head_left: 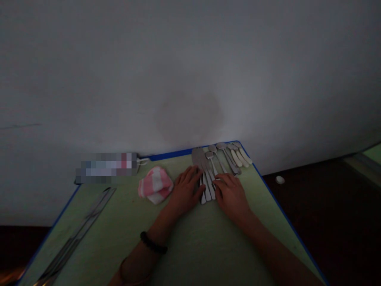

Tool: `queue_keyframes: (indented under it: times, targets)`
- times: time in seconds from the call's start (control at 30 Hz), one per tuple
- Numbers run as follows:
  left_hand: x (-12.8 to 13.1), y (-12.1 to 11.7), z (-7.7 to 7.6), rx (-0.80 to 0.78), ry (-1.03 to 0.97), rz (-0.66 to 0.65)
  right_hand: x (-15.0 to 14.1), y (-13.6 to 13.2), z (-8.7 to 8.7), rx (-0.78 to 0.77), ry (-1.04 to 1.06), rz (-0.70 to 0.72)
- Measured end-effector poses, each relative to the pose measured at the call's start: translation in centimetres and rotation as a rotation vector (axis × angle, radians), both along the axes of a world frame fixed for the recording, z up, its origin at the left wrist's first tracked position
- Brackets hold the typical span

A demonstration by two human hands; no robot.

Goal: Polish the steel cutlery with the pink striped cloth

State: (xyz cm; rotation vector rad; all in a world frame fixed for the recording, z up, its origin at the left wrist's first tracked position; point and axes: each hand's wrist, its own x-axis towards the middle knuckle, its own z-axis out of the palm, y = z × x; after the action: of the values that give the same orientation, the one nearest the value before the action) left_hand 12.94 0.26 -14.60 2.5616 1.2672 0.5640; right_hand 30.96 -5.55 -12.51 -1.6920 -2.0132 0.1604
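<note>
Several metal forks (209,190) lie side by side on the table, tines toward the wall and handles toward me. My left hand (187,192) rests along their left side, fingers stretched forward and thumb apart, touching the nearest handle. From the right, my right hand (232,195) reaches in with its fingers loosely bent and its fingertips by the handles; it covers the lower part of a small spoon (210,155). Larger spoons (221,146) lie beyond it, and pieces with pale handles (243,157) sit at the far right corner.
A crumpled pink-and-white striped cloth (156,185) lies left of my left hand. A blurred-out box-like item (106,168) stands at the back left. Long dark markings (79,226) run along the left side. The blue-edged table (178,254) meets the wall; a small white object (280,180) is on the floor.
</note>
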Motion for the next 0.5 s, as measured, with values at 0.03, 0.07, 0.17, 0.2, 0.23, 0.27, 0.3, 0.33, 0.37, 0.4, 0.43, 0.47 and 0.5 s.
queue_keyframes:
  times: [0.03, 0.07, 0.17, 0.2, 0.23, 0.27, 0.3, 0.33, 0.37, 0.4, 0.43, 0.47, 0.5]
  targets:
    - [0.04, -0.05, -0.03, 0.005, 0.035, -0.016, 0.19, 0.0, 0.09, -0.009, -0.013, -0.003]
    - [0.09, -0.07, -0.09, 0.009, 0.061, -0.024, 0.34, 0.01, 0.14, -0.018, -0.022, -0.004]
    - [0.21, -0.02, -0.3, 0.01, 0.104, -0.032, 0.48, -0.01, 0.21, -0.043, -0.049, -0.005]
    - [0.24, 0.0, -0.36, 0.009, 0.111, -0.03, 0.42, -0.04, 0.24, -0.049, -0.057, -0.007]
    - [0.27, 0.02, -0.38, 0.009, 0.117, -0.028, 0.33, -0.09, 0.28, -0.053, -0.065, -0.01]
    - [0.29, 0.02, -0.38, 0.008, 0.122, -0.025, 0.25, -0.14, 0.34, -0.058, -0.072, -0.011]
    - [0.3, 0.0, -0.34, 0.008, 0.125, -0.024, 0.2, -0.21, 0.42, -0.064, -0.08, -0.011]
    - [0.29, -0.03, -0.26, 0.006, 0.126, -0.023, 0.21, -0.27, 0.51, -0.07, -0.089, -0.013]
    - [0.28, -0.08, -0.16, 0.002, 0.125, -0.027, 0.28, -0.33, 0.61, -0.076, -0.098, -0.015]
    - [0.25, -0.14, -0.02, -0.003, 0.122, -0.034, 0.41, -0.4, 0.71, -0.082, -0.108, -0.016]
    - [0.22, -0.21, 0.14, -0.01, 0.118, -0.045, 0.61, -0.47, 0.81, -0.09, -0.118, -0.013]
    - [0.18, -0.29, 0.3, -0.018, 0.114, -0.059, 0.85, -0.55, 0.9, -0.099, -0.127, -0.008]
    - [0.16, -0.38, 0.46, -0.024, 0.111, -0.075, 1.12, -0.63, 0.98, -0.109, -0.134, -0.002]
